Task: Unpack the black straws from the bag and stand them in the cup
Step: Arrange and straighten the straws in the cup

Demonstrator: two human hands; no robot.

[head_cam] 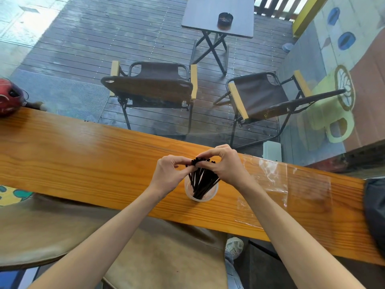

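Black straws [203, 184] standing bunched in a clear cup [188, 189] on the wooden bench [83, 155], left hand [168, 174] and right hand [226, 163] pinching their tops, what seems an empty clear bag [281, 184] lying to the right

Café: window counter [83, 147], patio chairs [152, 84]

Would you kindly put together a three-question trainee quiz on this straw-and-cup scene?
1. True or false: the black straws already stand with their lower ends inside the clear cup.
2. Which hand touches the straw tops: A) left hand only, B) right hand only, C) both?
3. Fill in: the clear plastic bag lies flat on the wooden counter, on the person's ____ side of the cup.

Key: 1 true; 2 C; 3 right.
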